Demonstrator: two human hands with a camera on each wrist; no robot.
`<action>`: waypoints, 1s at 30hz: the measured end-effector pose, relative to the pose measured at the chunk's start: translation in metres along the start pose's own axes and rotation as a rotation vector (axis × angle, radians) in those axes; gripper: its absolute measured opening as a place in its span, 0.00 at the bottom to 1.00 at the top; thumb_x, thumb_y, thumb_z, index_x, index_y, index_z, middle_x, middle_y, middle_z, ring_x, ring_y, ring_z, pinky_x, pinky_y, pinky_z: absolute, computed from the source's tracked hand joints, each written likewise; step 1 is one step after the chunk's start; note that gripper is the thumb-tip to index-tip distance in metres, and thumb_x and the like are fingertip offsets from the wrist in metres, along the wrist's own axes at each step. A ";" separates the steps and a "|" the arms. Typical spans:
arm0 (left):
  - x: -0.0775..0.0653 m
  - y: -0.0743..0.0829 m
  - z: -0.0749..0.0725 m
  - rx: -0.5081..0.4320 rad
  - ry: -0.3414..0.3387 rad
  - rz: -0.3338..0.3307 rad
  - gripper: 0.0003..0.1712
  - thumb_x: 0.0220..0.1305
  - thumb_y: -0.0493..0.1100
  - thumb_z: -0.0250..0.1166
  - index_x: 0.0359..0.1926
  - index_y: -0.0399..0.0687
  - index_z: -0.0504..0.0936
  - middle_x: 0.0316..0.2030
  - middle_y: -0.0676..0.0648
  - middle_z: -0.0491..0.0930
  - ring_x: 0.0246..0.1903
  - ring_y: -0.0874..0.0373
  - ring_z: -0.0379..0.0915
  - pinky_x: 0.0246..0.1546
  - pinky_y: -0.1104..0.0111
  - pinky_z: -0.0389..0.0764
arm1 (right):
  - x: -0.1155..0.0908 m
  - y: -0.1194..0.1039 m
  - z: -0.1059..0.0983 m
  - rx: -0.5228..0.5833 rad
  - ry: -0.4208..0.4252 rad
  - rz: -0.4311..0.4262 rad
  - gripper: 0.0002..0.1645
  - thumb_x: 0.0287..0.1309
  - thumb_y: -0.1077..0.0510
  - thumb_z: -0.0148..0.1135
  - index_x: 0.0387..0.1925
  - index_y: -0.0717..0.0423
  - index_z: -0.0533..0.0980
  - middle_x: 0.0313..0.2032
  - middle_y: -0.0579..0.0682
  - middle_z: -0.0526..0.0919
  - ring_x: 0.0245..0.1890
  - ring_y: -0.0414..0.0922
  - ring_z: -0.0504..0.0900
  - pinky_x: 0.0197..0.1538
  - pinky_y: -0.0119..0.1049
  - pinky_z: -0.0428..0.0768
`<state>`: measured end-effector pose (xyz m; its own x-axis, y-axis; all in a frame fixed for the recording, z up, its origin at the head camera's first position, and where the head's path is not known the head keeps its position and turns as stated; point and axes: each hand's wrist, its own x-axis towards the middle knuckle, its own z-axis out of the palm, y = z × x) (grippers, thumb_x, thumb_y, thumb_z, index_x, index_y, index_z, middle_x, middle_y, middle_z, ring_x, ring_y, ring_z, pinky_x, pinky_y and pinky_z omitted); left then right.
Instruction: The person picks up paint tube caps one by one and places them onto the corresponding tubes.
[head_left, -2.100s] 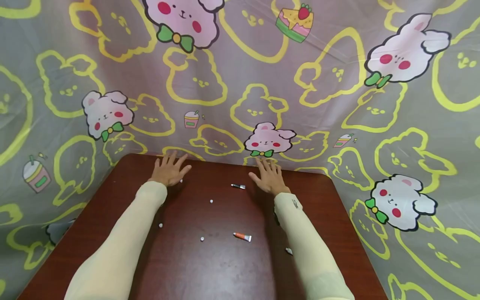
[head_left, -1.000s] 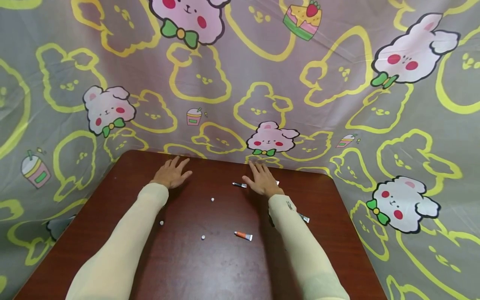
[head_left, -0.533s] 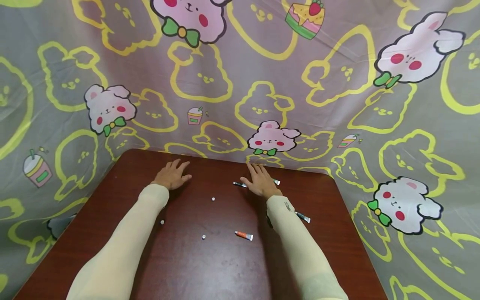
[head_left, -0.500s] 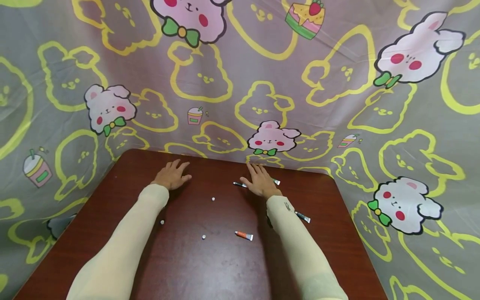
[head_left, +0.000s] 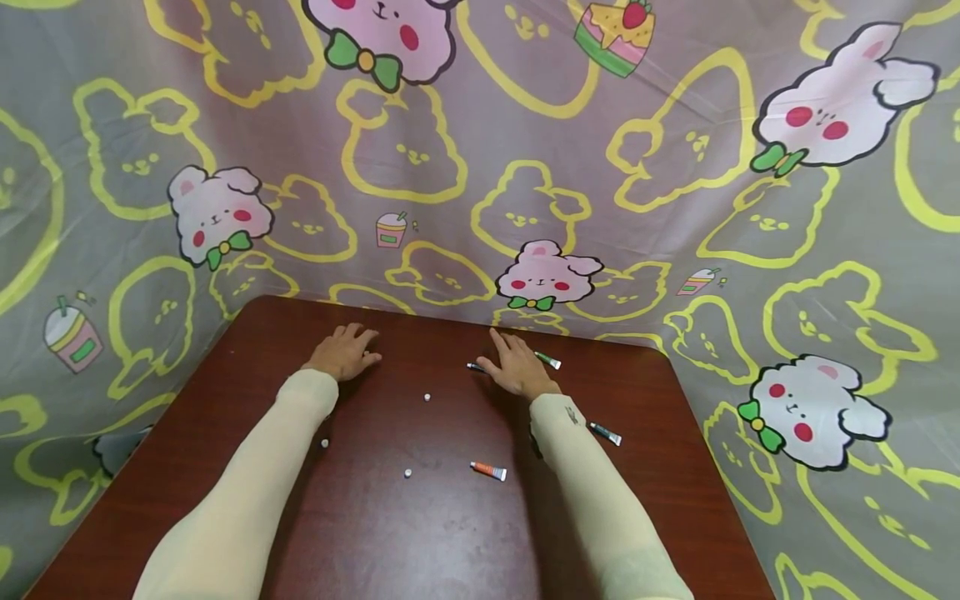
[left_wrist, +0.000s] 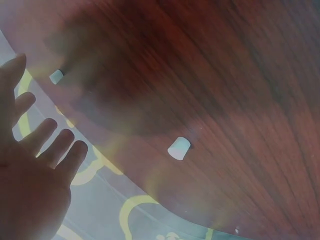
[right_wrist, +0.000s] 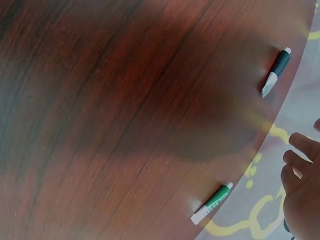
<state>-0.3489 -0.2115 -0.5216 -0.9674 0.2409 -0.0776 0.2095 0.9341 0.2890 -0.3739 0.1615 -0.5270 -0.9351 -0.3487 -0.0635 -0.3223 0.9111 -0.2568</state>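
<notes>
My left hand (head_left: 341, 353) is held over the far left of the table, fingers apart and holding nothing. In the left wrist view, two small white caps (left_wrist: 179, 148) lie on the wood near that hand. My right hand (head_left: 517, 367) hovers toward the far edge with relaxed fingers and nothing in its grasp. It partly covers a small dark paint tube (head_left: 476, 367) in the head view. Just right of the fingers lies a green paint tube (head_left: 548, 360). The right wrist view shows the dark tube (right_wrist: 278, 70) and the green tube (right_wrist: 212, 204) lying apart.
An orange paint tube (head_left: 488, 472) lies nearer the front, and a dark green tube (head_left: 605, 433) is beside the right sleeve. White caps (head_left: 427, 397) are scattered between the arms. A patterned curtain (head_left: 420, 183) surrounds the brown table (head_left: 450, 533) at the back and sides.
My right hand has shifted left and slightly back, partly covering the dark tube and uncovering the green and dark green ones. The left hand's fingers have drawn back a little and spread less.
</notes>
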 end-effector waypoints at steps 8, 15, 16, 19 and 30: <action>0.000 -0.005 0.002 0.019 0.016 0.019 0.31 0.83 0.52 0.62 0.77 0.42 0.71 0.74 0.27 0.65 0.73 0.27 0.62 0.67 0.35 0.73 | -0.001 -0.003 0.004 0.024 -0.006 0.009 0.49 0.81 0.29 0.48 0.88 0.48 0.50 0.83 0.62 0.60 0.84 0.61 0.60 0.83 0.61 0.60; 0.001 -0.011 0.005 0.067 0.045 0.048 0.28 0.82 0.50 0.64 0.73 0.41 0.74 0.68 0.28 0.72 0.68 0.28 0.67 0.63 0.35 0.76 | 0.001 -0.005 0.009 0.017 -0.011 -0.007 0.49 0.81 0.29 0.48 0.88 0.49 0.52 0.83 0.61 0.61 0.84 0.60 0.61 0.82 0.61 0.62; 0.002 -0.011 0.006 0.074 0.048 0.050 0.27 0.82 0.50 0.64 0.72 0.41 0.75 0.67 0.28 0.72 0.68 0.28 0.68 0.63 0.35 0.76 | 0.001 -0.005 0.009 0.018 -0.012 -0.010 0.49 0.81 0.29 0.48 0.88 0.49 0.52 0.83 0.61 0.61 0.83 0.60 0.62 0.82 0.61 0.63; 0.002 -0.012 0.007 0.082 0.045 0.047 0.24 0.81 0.49 0.64 0.69 0.42 0.76 0.67 0.28 0.74 0.68 0.28 0.69 0.64 0.35 0.75 | 0.002 -0.006 0.010 0.017 -0.017 -0.015 0.49 0.81 0.29 0.49 0.87 0.51 0.54 0.82 0.62 0.62 0.83 0.60 0.62 0.82 0.59 0.64; 0.004 -0.016 0.013 0.081 0.040 0.043 0.18 0.81 0.46 0.65 0.65 0.44 0.78 0.60 0.33 0.80 0.62 0.32 0.76 0.59 0.36 0.78 | 0.002 -0.010 0.014 -0.024 -0.022 -0.044 0.44 0.81 0.34 0.53 0.83 0.55 0.61 0.79 0.62 0.67 0.80 0.61 0.67 0.79 0.59 0.70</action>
<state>-0.3541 -0.2222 -0.5391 -0.9618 0.2724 -0.0277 0.2605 0.9416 0.2133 -0.3698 0.1484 -0.5380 -0.9165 -0.3933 -0.0736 -0.3671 0.8996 -0.2364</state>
